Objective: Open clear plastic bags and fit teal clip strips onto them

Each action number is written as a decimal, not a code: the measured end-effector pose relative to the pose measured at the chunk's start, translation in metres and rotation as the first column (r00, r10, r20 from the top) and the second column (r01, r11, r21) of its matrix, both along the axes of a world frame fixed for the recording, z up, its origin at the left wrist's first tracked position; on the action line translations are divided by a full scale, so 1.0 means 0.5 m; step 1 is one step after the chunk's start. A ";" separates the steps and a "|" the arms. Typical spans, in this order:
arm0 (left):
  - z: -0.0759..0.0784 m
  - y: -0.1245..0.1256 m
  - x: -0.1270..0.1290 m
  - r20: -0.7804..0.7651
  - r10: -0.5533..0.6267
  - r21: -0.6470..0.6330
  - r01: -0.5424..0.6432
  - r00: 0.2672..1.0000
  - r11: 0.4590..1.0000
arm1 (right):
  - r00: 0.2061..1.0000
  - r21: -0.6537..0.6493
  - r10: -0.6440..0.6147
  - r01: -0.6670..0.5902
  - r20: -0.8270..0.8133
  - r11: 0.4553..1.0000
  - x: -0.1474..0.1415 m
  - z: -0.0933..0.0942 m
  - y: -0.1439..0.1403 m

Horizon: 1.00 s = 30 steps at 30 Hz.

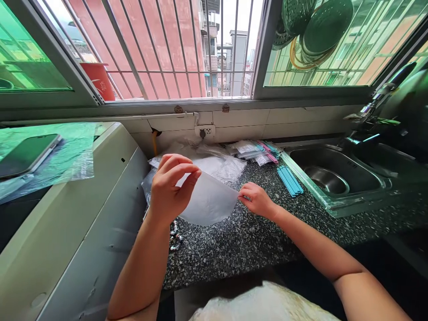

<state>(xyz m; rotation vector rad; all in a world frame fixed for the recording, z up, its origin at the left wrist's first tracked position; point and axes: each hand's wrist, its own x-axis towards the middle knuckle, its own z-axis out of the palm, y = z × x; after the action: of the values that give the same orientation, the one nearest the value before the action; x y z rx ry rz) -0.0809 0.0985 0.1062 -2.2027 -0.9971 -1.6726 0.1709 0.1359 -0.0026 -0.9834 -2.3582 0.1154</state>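
Observation:
My left hand [171, 187] pinches the upper left edge of a translucent plastic bag [209, 200] held just above the speckled granite counter [247, 236]. My right hand [257, 200] grips the same bag at its right edge. Under and behind the bag lies a pile of more clear plastic bags [220, 167]. Small dark and shiny beads [175, 238] lie on the counter beside my left wrist.
Blue sticks [290, 180] and pink and blue packets [259, 151] lie near the steel sink [334, 178] at right. A white appliance [76, 223] stands at left with a phone [28, 154] on plastic film. A barred window runs along the back wall.

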 end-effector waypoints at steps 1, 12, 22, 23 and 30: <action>0.001 0.000 0.003 -0.001 -0.004 -0.010 0.004 1.000 1.000 | 1.000 -0.017 0.010 -0.010 0.003 1.000 0.001 0.014 -0.001; 0.003 -0.011 0.027 -0.018 -0.084 -0.044 0.083 0.996 0.996 | 0.957 0.013 0.250 -0.250 -0.145 0.968 -0.092 0.175 -0.026; 0.001 0.006 -0.003 -0.143 -0.110 -0.256 0.070 0.984 0.964 | 0.943 0.011 0.170 -0.174 -0.286 0.985 -0.043 0.179 -0.002; -0.001 0.010 -0.007 -0.149 -0.114 -0.272 0.070 0.982 0.960 | 0.942 0.008 0.159 -0.164 -0.294 0.986 -0.037 0.183 0.001; -0.010 0.031 -0.017 -0.141 -0.157 -0.341 0.101 0.977 0.935 | 0.931 -0.016 0.096 -0.108 -0.353 0.994 -0.011 0.200 0.015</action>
<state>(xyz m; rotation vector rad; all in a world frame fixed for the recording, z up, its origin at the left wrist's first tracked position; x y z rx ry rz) -0.0894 0.1142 0.1010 -2.6265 -1.1850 -1.4229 0.1655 0.1432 0.0973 -0.7806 -2.0802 0.3454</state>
